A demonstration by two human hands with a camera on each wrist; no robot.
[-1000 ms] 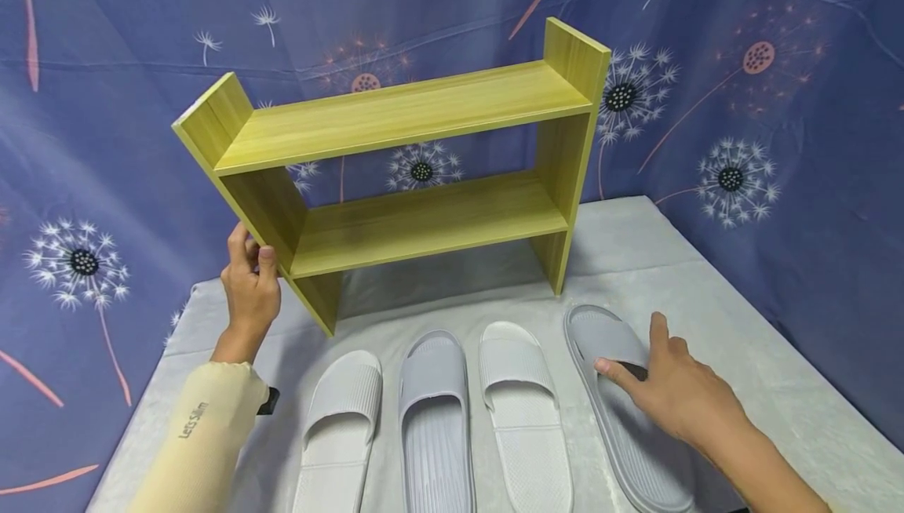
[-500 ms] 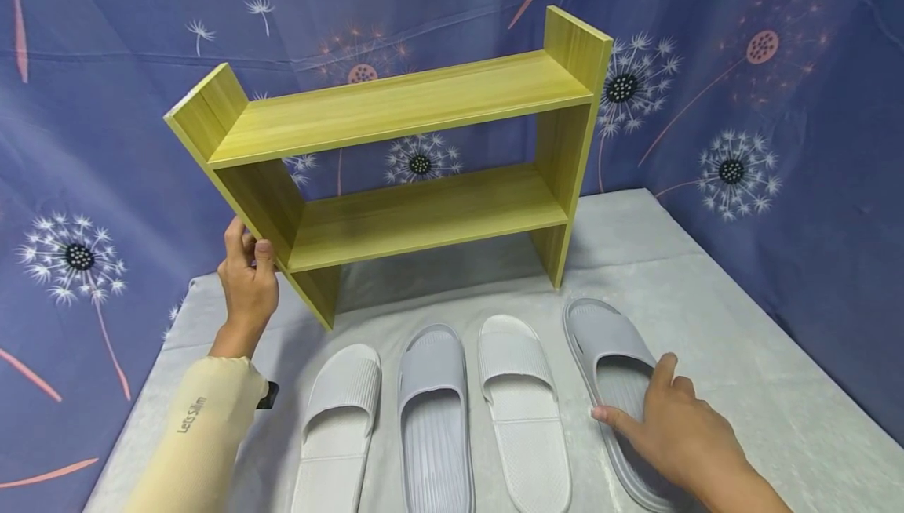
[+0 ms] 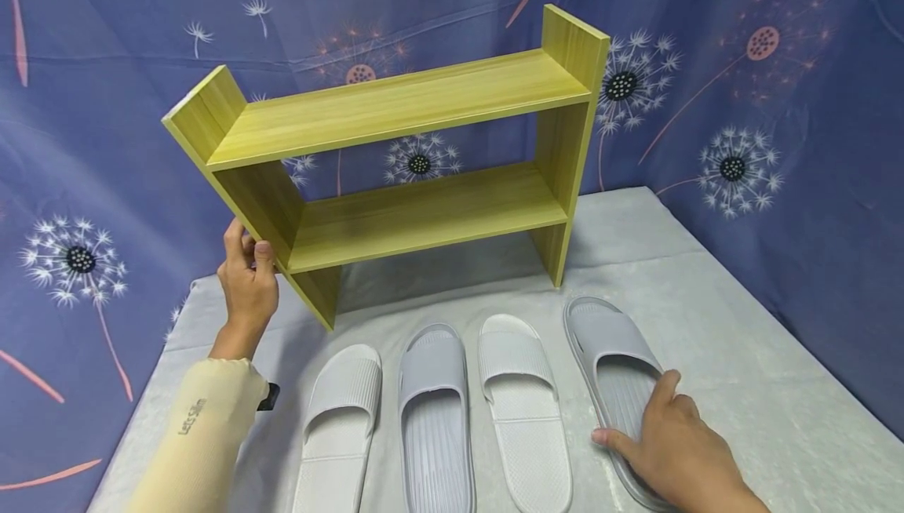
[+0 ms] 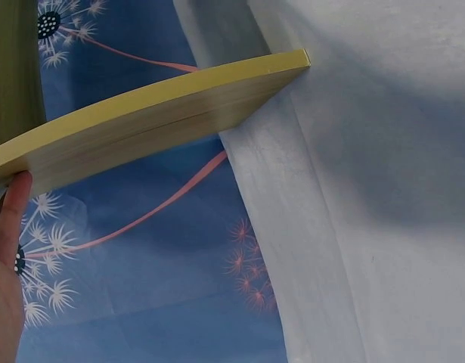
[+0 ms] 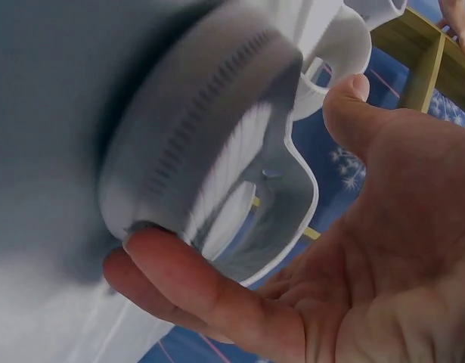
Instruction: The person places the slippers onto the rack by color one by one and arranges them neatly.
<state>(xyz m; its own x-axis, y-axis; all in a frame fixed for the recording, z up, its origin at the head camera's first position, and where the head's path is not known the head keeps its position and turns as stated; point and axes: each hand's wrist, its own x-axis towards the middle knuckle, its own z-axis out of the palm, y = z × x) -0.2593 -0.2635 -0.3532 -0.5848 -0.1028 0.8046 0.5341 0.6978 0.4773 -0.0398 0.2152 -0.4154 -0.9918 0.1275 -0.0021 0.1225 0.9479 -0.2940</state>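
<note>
A yellow-green wooden shoe rack (image 3: 395, 113) with two shelves stands at an angle in the head view. My left hand (image 3: 247, 285) touches the outer face of its left side panel; in the left wrist view, a fingertip meets the board (image 4: 156, 121). Over the rearmost part of a grey slide slipper (image 3: 614, 340) on the far right is my right hand (image 3: 681, 438). From the right wrist, its fingers (image 5: 187, 272) touch the sole's edge of the grey slipper (image 5: 194, 113), while the thumb stays apart from it. The slipper's heel is hidden.
Left of that slipper lie a white slipper (image 3: 526, 419), another grey slipper (image 3: 434, 419) and another white slipper (image 3: 339, 419), toes toward the rack. All are on a pale cloth-covered table (image 3: 749, 340). A blue dandelion-print curtain (image 3: 812, 105) hangs behind and at both sides.
My right hand has moved down and back along the far-right grey slipper, from its strap toward its heel. The left hand keeps its place on the rack. The head view has shifted slightly.
</note>
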